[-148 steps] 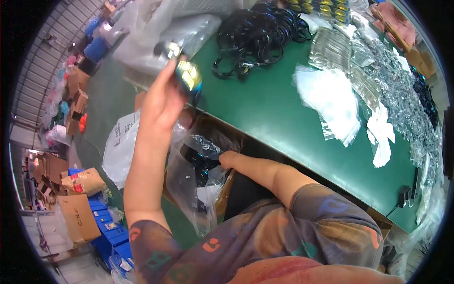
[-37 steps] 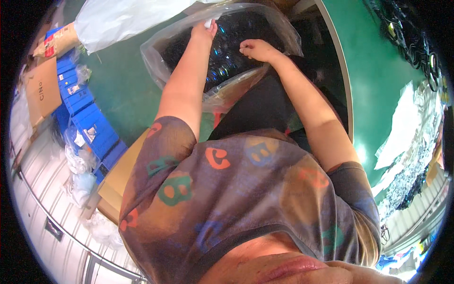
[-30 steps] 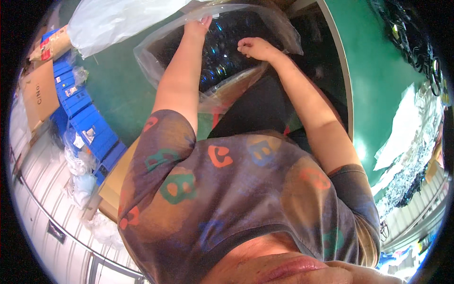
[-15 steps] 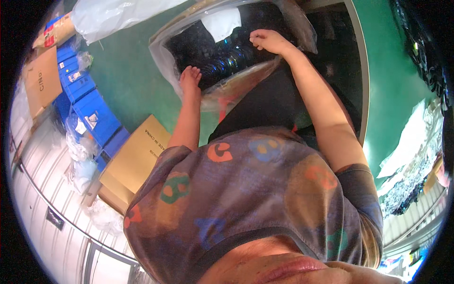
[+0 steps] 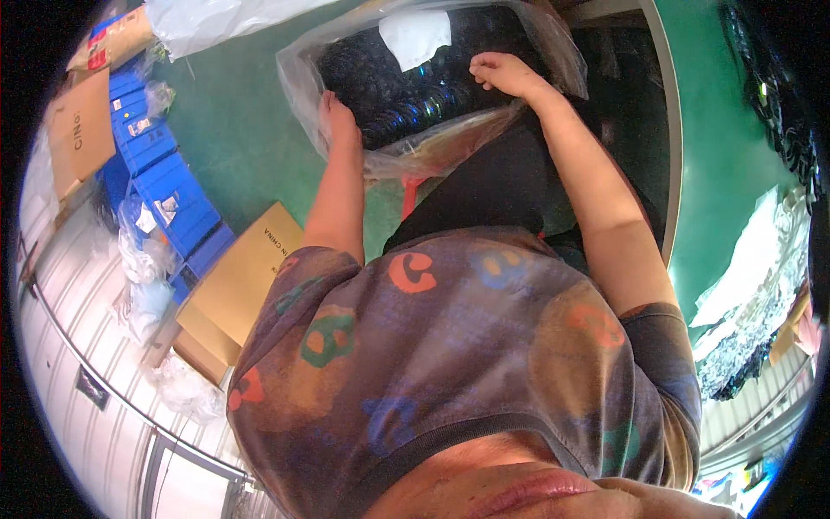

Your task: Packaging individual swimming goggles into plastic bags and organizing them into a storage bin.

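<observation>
A clear plastic bag (image 5: 298,65) lies spread open as a liner around a heap of glossy black pieces (image 5: 372,82), too small to tell apart. Some glint blue. On the far part of the heap rests a white sheet (image 5: 415,39). At the bag's left side is my left hand (image 5: 341,121), its fingers stretched upward along the plastic. My right hand (image 5: 508,74) hovers over the right part of the heap with fingers curled together; anything pinched in them is too small to see.
Blue bins (image 5: 177,203) line up at the left, beside a cardboard box (image 5: 238,281) and another carton (image 5: 82,134). White plastic sheeting (image 5: 225,22) lies at the far left. A curved pale edge (image 5: 670,130) runs down the right, with bagged material (image 5: 743,259) beyond it.
My left hand has shifted from over the black pieces to the left side of the bag, its fingers drawing closer together. My right hand stays curled over the heap. The whole view has shifted slightly.
</observation>
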Action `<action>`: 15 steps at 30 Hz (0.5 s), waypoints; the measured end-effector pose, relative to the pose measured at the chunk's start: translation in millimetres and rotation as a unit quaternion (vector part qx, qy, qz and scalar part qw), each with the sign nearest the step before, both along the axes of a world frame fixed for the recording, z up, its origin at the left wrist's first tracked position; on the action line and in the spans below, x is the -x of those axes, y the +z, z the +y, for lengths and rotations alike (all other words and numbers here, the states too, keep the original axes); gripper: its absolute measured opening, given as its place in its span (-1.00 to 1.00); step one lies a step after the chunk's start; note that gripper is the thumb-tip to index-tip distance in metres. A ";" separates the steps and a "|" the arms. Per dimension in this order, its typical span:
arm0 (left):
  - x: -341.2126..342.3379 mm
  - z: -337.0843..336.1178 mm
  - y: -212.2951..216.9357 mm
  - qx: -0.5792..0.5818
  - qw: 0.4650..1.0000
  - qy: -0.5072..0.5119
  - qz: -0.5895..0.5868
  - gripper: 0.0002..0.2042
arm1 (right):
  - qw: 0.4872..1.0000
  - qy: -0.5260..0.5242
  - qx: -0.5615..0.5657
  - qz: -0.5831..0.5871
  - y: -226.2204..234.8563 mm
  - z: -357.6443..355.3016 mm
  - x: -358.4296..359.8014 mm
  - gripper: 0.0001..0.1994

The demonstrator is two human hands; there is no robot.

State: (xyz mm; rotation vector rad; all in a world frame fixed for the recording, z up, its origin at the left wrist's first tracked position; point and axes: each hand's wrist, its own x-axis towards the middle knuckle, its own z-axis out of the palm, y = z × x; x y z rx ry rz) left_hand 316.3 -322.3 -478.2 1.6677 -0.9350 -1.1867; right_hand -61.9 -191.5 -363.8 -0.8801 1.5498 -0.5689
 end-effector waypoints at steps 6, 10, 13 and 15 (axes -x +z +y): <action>33.1 -15.7 5.8 -0.054 0.995 -0.044 -0.078 -0.70 | 0.999 -0.026 -0.020 0.000 -3.5 14.1 6.8 -0.72; -9.6 -52.5 -17.5 -0.226 0.971 -0.055 -0.050 -0.72 | 1.000 -0.019 -0.016 -0.010 4.6 5.7 3.9 -0.71; -24.3 -69.2 -42.9 -0.287 0.956 -0.043 -0.042 -0.73 | 1.000 -0.013 -0.026 0.002 11.3 3.1 0.7 -0.71; -27.3 -75.4 -55.9 -0.306 0.951 -0.027 -0.042 -0.73 | 0.999 -0.012 -0.030 0.004 15.0 3.3 -1.7 -0.70</action>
